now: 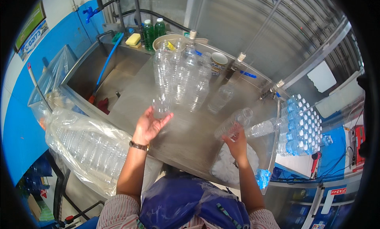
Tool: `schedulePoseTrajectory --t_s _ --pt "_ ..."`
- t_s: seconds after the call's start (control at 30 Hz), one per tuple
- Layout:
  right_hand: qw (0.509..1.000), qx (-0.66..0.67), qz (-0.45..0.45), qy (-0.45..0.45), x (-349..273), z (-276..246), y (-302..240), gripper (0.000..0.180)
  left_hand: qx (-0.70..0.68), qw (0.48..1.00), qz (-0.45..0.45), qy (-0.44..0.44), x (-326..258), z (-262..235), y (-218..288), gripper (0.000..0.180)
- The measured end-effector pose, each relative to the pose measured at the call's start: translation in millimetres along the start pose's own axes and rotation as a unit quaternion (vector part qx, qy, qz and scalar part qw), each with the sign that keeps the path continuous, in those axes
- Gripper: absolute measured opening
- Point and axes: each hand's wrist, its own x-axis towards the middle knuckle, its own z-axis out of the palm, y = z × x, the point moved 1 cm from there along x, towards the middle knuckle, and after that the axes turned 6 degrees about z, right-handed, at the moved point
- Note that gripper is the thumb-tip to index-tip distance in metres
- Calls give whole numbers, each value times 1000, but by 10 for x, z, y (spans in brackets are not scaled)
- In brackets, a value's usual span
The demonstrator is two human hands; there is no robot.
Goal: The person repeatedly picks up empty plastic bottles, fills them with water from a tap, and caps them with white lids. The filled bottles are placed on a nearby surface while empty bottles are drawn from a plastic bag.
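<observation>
My left hand (151, 124) is palm up with its fingers apart, at the base of a clear plastic bottle (161, 104). It touches or nearly touches that bottle. My right hand (236, 144) has its fingers closed round another clear, uncapped bottle (242, 119), tilted over the steel counter (174, 138). Several more clear bottles (180, 80) stand grouped beyond my left hand. A single bottle (221, 98) sits between that group and my right hand, and another clear bottle (263, 128) lies to the right of it.
Capped water bottles (299, 126) stand packed at the right. A round heap of white pieces (233, 163) lies near my right forearm. At left are a plastic bag of bottles (87, 140) and a sink (79, 88). Taps (236, 62), green bottles (149, 35) and a sponge (133, 39) line the back.
</observation>
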Motion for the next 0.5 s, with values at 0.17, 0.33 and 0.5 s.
schedulePoseTrajectory --t_s 0.17,0.33,0.5 --pt "999 -34 -6 27 39 -147 50 74 41 998 54 11 278 183 35 48" --pt "999 -27 1 38 20 -338 157 74 157 982 98 -25 -84 111 -21 45" --pt "997 -17 -14 69 459 -361 330 73 618 634 462 57 -83 -127 -220 46"
